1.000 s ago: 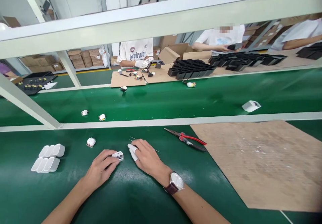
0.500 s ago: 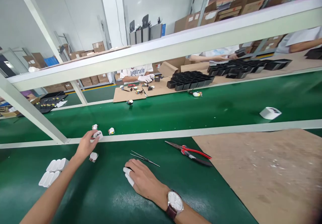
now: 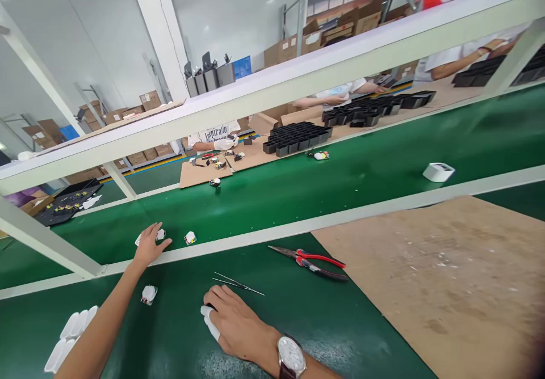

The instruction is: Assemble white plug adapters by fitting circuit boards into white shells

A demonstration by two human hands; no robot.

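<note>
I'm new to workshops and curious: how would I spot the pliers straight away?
Find the big brown cardboard sheet on the right of the green table. By its left edge lie the pliers, nose pointing left. Their handles, one red and one dark, set them apart from the slim silvery tweezers to their left.

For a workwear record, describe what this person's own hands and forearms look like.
The right hand wears two white finger covers; its wrist has a watch with a round pale dial, silvery case and dark brown strap. The left hand looks bare, and neither forearm shows a sleeve.
</note>
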